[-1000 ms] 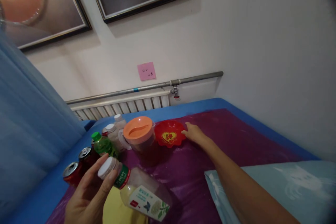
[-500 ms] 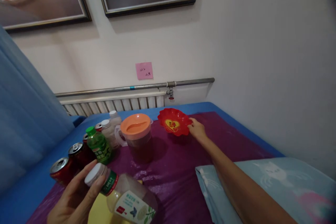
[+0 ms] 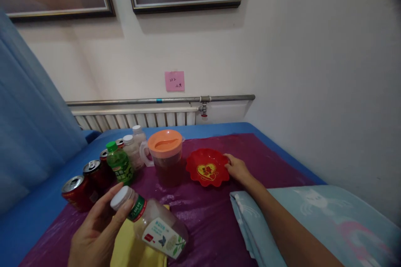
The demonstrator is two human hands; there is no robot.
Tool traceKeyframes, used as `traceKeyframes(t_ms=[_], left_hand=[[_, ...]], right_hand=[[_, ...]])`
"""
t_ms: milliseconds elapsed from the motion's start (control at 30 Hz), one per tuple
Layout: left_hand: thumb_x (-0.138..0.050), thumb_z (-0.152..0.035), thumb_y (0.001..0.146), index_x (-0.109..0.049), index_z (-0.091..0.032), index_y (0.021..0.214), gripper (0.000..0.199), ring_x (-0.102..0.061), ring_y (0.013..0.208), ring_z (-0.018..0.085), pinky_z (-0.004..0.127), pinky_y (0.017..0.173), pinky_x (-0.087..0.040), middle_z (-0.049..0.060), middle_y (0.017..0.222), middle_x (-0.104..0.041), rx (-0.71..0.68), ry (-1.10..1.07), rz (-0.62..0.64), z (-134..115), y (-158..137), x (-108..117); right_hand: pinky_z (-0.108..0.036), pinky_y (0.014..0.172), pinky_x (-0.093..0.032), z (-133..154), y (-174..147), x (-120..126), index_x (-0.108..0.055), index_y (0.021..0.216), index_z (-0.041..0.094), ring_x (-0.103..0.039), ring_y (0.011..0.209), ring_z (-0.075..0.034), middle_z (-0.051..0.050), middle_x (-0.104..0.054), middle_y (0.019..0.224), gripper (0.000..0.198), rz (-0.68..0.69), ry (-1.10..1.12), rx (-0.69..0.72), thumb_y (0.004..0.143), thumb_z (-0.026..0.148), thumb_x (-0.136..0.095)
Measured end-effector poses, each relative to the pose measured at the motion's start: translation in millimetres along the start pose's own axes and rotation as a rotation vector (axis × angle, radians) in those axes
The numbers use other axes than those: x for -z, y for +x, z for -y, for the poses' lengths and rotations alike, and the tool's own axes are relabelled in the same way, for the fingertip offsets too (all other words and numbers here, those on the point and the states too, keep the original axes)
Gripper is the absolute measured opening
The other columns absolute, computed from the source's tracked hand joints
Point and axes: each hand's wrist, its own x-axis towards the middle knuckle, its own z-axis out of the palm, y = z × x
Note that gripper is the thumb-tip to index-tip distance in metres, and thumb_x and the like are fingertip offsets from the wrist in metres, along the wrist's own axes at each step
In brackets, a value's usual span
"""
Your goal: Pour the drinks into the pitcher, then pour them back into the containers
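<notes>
My left hand (image 3: 98,227) grips a clear plastic bottle (image 3: 163,227) by its white-capped neck; the bottle tilts with its base toward the right, over a yellow cloth (image 3: 125,244). My right hand (image 3: 238,169) pinches the right rim of a red scalloped plate (image 3: 206,158) with a yellow heart print. The plate is low over the purple sheet (image 3: 200,212); whether it touches is hard to see. Left of the plate stands a clear pitcher (image 3: 169,167) with an orange lid and dark liquid inside.
Several dark red cans (image 3: 79,194) line the left side, beside a green bottle (image 3: 119,164) and two white-capped bottles (image 3: 133,150). A folded light-blue blanket (image 3: 300,212) lies under my right forearm. A blue curtain (image 3: 34,121) hangs at left; a radiator (image 3: 150,120) is behind.
The red plate, held in my right hand, has come down and nearer to me, and now lies flatter. My left hand keeps its hold on the bottle, and the view has shifted slightly.
</notes>
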Motion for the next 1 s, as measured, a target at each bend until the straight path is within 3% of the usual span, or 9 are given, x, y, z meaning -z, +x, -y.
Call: traceKeyframes(t_ms=[100, 200, 333, 400, 467, 567, 633, 767, 1000], left_hand=[[-0.09, -0.051, 0.049, -0.072, -0.023, 0.108, 0.068, -0.063, 0.114, 0.03, 0.049, 0.112, -0.037, 0.005, 0.11, -0.075, 0.041, -0.003, 0.016, -4, -3, -7], [-0.09, -0.048, 0.051, -0.071, -0.023, 0.109, 0.066, -0.066, 0.103, 0.025, 0.041, 0.102, -0.047, 0.005, 0.105, -0.076, -0.006, -0.02, 0.031, -4, -2, -16], [-0.089, -0.042, 0.055, -0.07, -0.021, 0.109, 0.062, -0.068, 0.092, 0.021, 0.032, 0.085, -0.054, 0.004, 0.1, -0.075, -0.073, -0.081, 0.076, 1, 0, -31], [-0.089, -0.041, 0.057, -0.069, -0.02, 0.109, 0.059, -0.069, 0.09, 0.02, 0.031, 0.081, -0.054, 0.004, 0.099, -0.075, -0.084, -0.098, 0.106, 2, -1, -39], [-0.088, -0.039, 0.059, -0.069, -0.02, 0.108, 0.056, -0.069, 0.091, 0.019, 0.029, 0.079, -0.054, 0.004, 0.101, -0.075, -0.088, -0.122, 0.129, 3, -4, -47], [-0.087, -0.036, 0.063, -0.068, -0.023, 0.111, 0.052, -0.068, 0.091, 0.017, 0.026, 0.08, -0.053, 0.002, 0.104, -0.075, -0.08, -0.185, 0.17, 2, -11, -55], [-0.086, -0.035, 0.064, -0.068, -0.024, 0.112, 0.052, -0.068, 0.093, 0.016, 0.025, 0.082, -0.053, 0.002, 0.106, -0.074, -0.066, -0.212, 0.209, 2, -15, -57], [-0.086, -0.036, 0.064, -0.07, -0.022, 0.11, 0.051, -0.068, 0.097, 0.018, 0.027, 0.084, -0.053, 0.004, 0.107, -0.074, -0.009, -0.167, 0.308, 0, -15, -56], [-0.085, -0.039, 0.062, -0.07, -0.022, 0.105, 0.048, -0.066, 0.1, 0.02, 0.031, 0.089, -0.05, 0.005, 0.108, -0.074, -0.013, -0.129, 0.214, 4, -2, -44]], right_hand=[[-0.029, 0.089, -0.052, 2, -2, 3, -0.065, 0.118, 0.021, -0.07, 0.1, -0.02, -0.006, -0.075, 0.109, 0.039, 0.013, -0.021, 0.009, 0.084, 0.006, -0.053], [-0.039, 0.096, -0.049, 12, -9, 10, -0.064, 0.122, 0.013, -0.066, 0.111, -0.029, -0.016, -0.071, 0.116, 0.038, -0.011, -0.046, 0.019, 0.084, 0.014, -0.058], [-0.05, 0.11, -0.037, 50, -38, 28, -0.058, 0.132, 0.009, -0.052, 0.13, -0.033, -0.022, -0.059, 0.136, 0.045, -0.023, -0.012, 0.131, 0.09, 0.026, -0.057], [-0.04, 0.105, -0.046, 76, -62, 38, -0.061, 0.13, 0.022, -0.06, 0.122, -0.026, -0.01, -0.065, 0.131, 0.048, 0.121, 0.076, 0.281, 0.086, 0.039, -0.066], [-0.045, 0.108, -0.043, 102, -87, 44, -0.054, 0.14, 0.02, -0.054, 0.129, -0.03, -0.013, -0.057, 0.143, 0.074, 0.45, 0.233, 0.486, 0.076, 0.049, -0.076], [-0.055, 0.116, -0.03, 127, -114, 43, -0.042, 0.149, 0.016, -0.038, 0.141, -0.037, -0.018, -0.043, 0.153, 0.1, 0.559, 0.259, 0.515, 0.065, 0.05, -0.084], [-0.055, 0.117, -0.028, 133, -121, 40, -0.037, 0.152, 0.017, -0.035, 0.143, -0.036, -0.017, -0.04, 0.155, 0.097, 0.558, 0.276, 0.472, 0.068, 0.039, -0.082], [-0.047, 0.109, -0.041, 129, -118, 36, -0.047, 0.146, 0.02, -0.052, 0.129, -0.031, -0.014, -0.054, 0.144, 0.085, 0.555, 0.34, 0.456, 0.067, 0.026, -0.079], [-0.052, 0.108, -0.04, 116, -107, 45, -0.056, 0.137, 0.02, -0.054, 0.127, -0.034, -0.014, -0.06, 0.138, 0.069, 0.328, 0.186, 0.5, 0.07, 0.027, -0.073]])
